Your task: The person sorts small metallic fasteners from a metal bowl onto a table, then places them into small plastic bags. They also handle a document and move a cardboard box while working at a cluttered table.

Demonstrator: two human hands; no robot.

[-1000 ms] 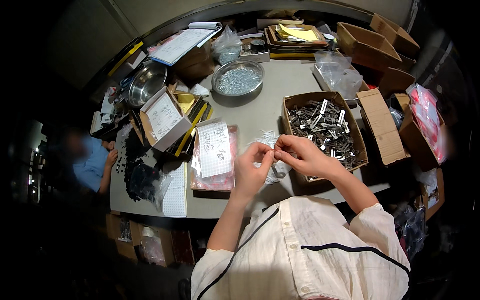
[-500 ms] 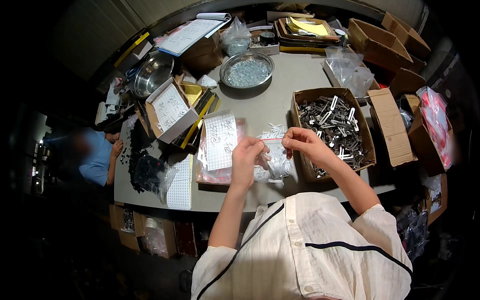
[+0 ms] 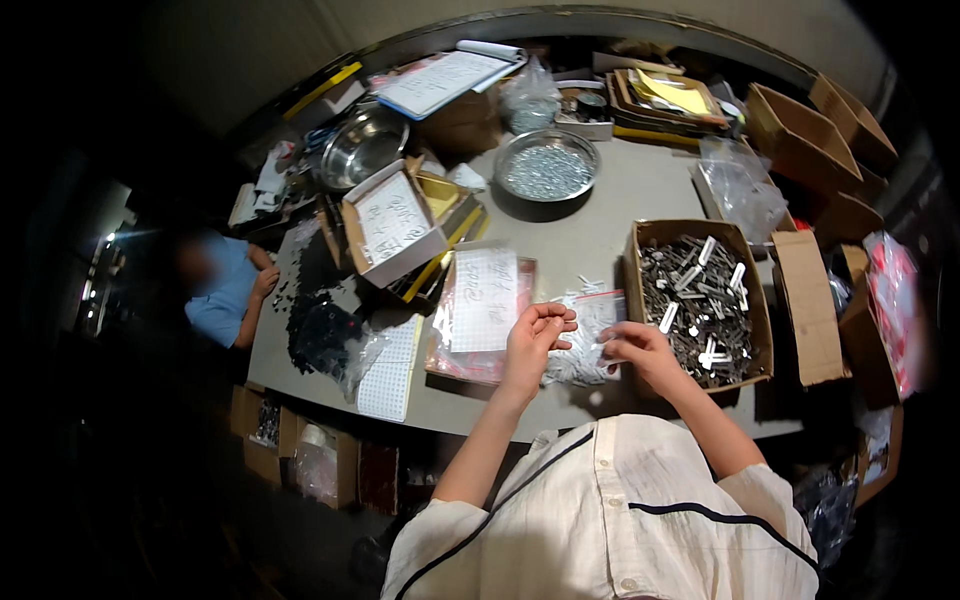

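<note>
A small clear zip bag with a red strip along its top hangs over a loose heap of white strip-shaped pieces. My right hand pinches the bag near its side; how much of the white seen through it is inside cannot be made out. To the left of the bag, my left hand is raised with loosely curled fingers apart and nothing visible in them. Beside it lies a shallow box of red-edged clear bags, partly covered by a handwritten sheet.
Right of my hands stands a cardboard box full of dark and white clips. Farther back is a metal bowl of small shiny parts. A tilted white box stands left; a co-worker in blue sits beyond the table's left end.
My hands have moved apart, and the left has let go of the bag's red strip. The bag now hangs from my right hand. The whole view has shifted, with things appearing farther right.
</note>
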